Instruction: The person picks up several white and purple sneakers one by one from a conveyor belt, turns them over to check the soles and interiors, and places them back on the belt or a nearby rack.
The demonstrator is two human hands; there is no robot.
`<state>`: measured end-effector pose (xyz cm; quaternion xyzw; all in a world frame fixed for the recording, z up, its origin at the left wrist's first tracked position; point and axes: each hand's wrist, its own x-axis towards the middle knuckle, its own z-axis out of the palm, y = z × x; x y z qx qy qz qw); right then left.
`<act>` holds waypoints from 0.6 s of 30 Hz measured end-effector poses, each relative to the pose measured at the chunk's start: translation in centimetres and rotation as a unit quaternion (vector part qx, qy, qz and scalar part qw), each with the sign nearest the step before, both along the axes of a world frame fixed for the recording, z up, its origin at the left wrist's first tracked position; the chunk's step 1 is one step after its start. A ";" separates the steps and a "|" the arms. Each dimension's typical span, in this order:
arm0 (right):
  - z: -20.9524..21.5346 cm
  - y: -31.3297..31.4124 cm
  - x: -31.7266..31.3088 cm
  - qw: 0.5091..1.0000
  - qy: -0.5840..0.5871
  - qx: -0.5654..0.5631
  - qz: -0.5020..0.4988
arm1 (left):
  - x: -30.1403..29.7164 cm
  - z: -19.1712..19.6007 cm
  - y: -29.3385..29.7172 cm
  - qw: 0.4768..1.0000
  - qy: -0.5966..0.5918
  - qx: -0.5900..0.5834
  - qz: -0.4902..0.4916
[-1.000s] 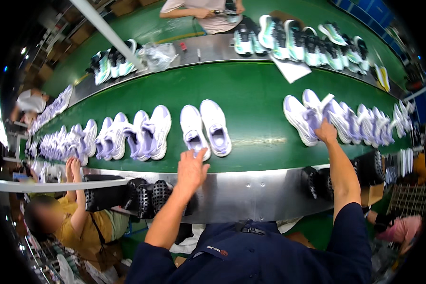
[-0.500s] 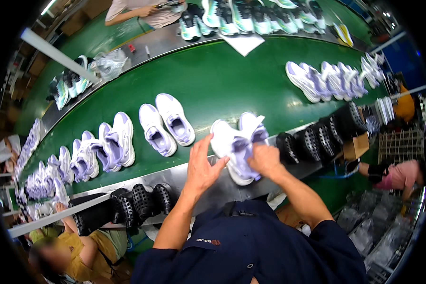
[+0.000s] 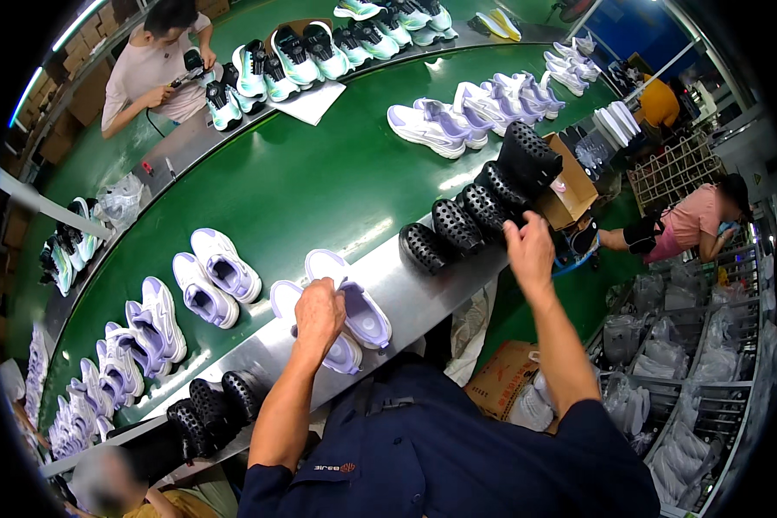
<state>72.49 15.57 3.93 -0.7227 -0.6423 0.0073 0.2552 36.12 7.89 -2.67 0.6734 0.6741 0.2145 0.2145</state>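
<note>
A pair of white and lilac sneakers stands on the metal edge of the bench in front of me. My left hand (image 3: pixel 321 312) is closed on the left sneaker (image 3: pixel 287 300), around its upper front part, and hides much of it. The right sneaker (image 3: pixel 367 315) sits against it, its opening facing me. My right hand (image 3: pixel 531 250) is apart from the shoes, fingers spread with nothing visibly in them. It is beside a row of black perforated toe-shaped forms (image 3: pixel 457 226) and a taller black form (image 3: pixel 529 155).
More white and lilac sneakers (image 3: pixel 220 269) line the green belt (image 3: pixel 319 186) left and far right. Black forms (image 3: pixel 207 410) lie at the near left. A cardboard box (image 3: pixel 570 186) sits behind the right forms. Across the belt, a person (image 3: pixel 160 73) holds a tool near black-and-mint sneakers.
My right hand has left the sneakers and moved right to the black forms. My left hand has come onto the left sneaker. The view has turned rightward.
</note>
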 end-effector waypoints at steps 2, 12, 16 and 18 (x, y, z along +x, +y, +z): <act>-2.0 3.3 5.1 0.991 -0.106 -0.057 -0.054 | 0.8 -0.2 0.4 1.000 -0.021 0.021 0.007; -2.7 7.0 7.5 0.942 -0.332 -0.034 0.042 | -1.1 -2.2 1.3 0.991 -0.115 -0.062 0.023; 4.0 -1.5 -0.8 0.961 -0.095 -0.128 0.226 | -1.8 -2.8 2.0 0.989 -0.098 -0.112 0.012; 4.2 -5.2 -5.6 0.905 0.020 -0.316 0.284 | -1.2 -3.0 2.4 0.990 -0.087 -0.113 0.001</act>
